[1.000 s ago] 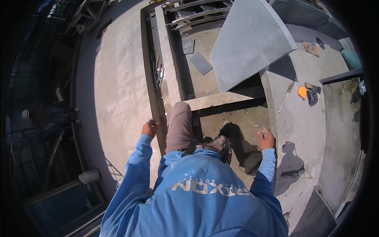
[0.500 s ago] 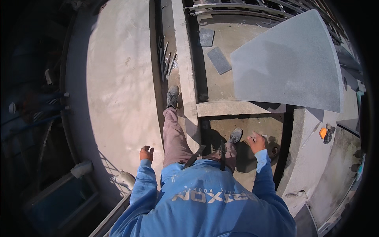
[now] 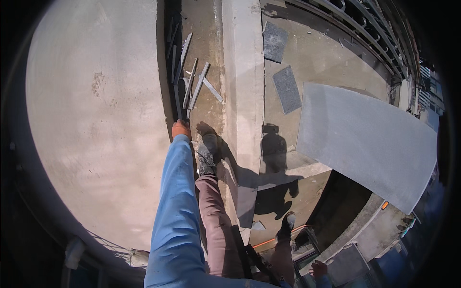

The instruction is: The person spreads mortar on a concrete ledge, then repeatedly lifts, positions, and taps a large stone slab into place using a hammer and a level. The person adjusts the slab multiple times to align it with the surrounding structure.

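Observation:
My left hand (image 3: 180, 128) reaches into the narrow channel (image 3: 204, 36) at the lower ends of scattered grey and dark strips (image 3: 198, 85), fingers closed; what is inside them is hidden. My left foot in a grey shoe (image 3: 206, 156) stands in the same channel, just right of that hand. My right hand (image 3: 319, 269) hangs low at the right, fingers loosely curled and apart, with nothing visible in it. A large grey slab (image 3: 365, 139) lies across the recess at the right, with two small grey tiles (image 3: 286, 89) on the floor beyond it.
A pale concrete surface (image 3: 91, 86) fills the left, bordering the channel. A concrete curb (image 3: 244, 57) divides channel from recess. Curved metal railings (image 3: 355, 24) run along the upper right. A dark opening (image 3: 343, 201) lies below the slab; an orange hose (image 3: 269, 242) crosses its floor.
My left hand has moved forward and down from the pale surface to the strips. My right hand has dropped lower in view. The camera has turned, bringing the channel and strips nearer.

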